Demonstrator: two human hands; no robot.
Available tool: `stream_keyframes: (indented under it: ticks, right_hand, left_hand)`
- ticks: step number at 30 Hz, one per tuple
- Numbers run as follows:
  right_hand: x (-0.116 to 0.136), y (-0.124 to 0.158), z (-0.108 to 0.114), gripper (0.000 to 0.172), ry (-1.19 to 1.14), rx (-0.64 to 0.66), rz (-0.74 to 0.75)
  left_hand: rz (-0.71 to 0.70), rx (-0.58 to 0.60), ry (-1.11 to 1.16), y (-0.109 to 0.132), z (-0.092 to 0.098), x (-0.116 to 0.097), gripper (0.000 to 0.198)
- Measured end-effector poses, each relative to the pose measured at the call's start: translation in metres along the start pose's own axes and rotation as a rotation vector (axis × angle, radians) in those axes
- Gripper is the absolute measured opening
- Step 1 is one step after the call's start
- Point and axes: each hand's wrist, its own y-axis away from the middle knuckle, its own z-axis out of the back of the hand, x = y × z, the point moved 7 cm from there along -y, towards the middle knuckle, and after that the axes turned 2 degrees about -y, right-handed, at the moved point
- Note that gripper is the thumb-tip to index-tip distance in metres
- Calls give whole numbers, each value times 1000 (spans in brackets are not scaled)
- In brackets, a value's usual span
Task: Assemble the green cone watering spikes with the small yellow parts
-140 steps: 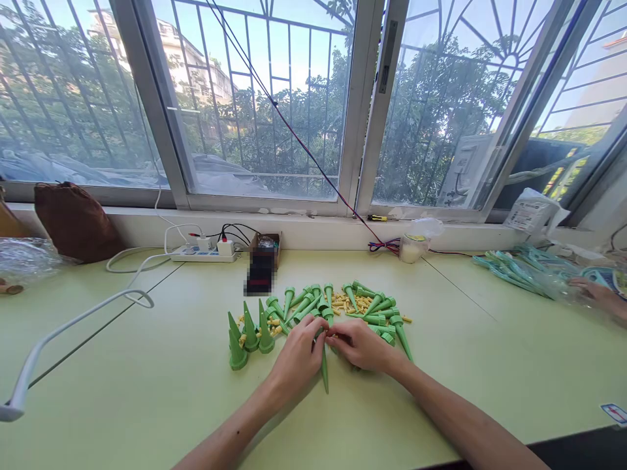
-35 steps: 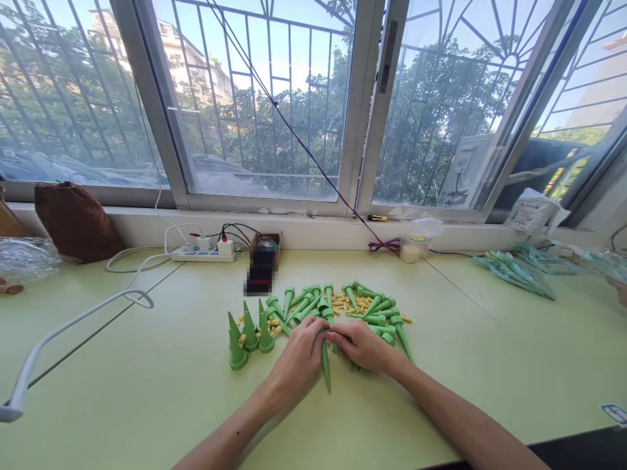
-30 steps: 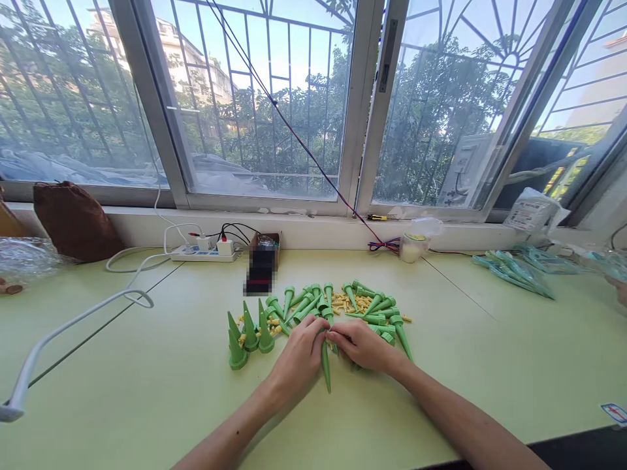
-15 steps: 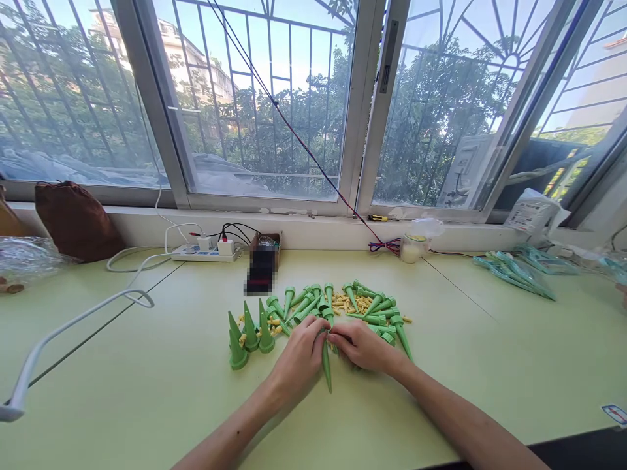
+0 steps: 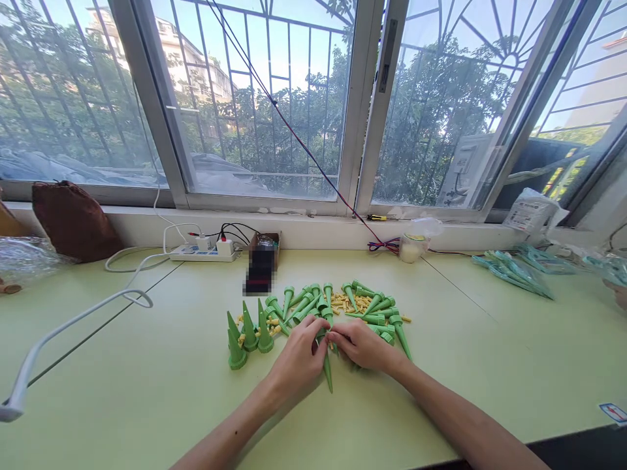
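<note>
My left hand is closed round a green plastic watering spike, whose narrow tip points down toward me. The fingers of my right hand are pinched together at the spike's upper end, against the left fingertips; what lies between them is hidden. Beyond both hands lies a loose pile of similar green spikes, with small yellow plastic pieces scattered among them. To the left of my left hand, several green spikes stand upright on their wide caps, with more yellow pieces around them.
A white power strip with plugs and a small box sit along the windowsill. At the back stand a jar and teal plastic packets. A white curved tube crosses the table's left side.
Both hands stay almost in place. The spike in my left hand has tilted slightly, and the left fingers have shifted a little around its upper end.
</note>
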Motion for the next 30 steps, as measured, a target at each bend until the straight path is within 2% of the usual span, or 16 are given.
stream_keyframes:
  ticks: [8, 19, 30]
  right_hand:
    - [0, 0, 1, 34, -9, 8, -8]
    - [2, 1, 1, 25, -1, 47, 39]
    - [-3, 0, -3, 38, 24, 17, 7]
  left_hand:
    - [2, -12, 10, 1, 0, -1, 20]
    - [-11, -28, 5, 0, 0, 0, 22]
    - [-18, -52, 5, 0, 2, 0, 21]
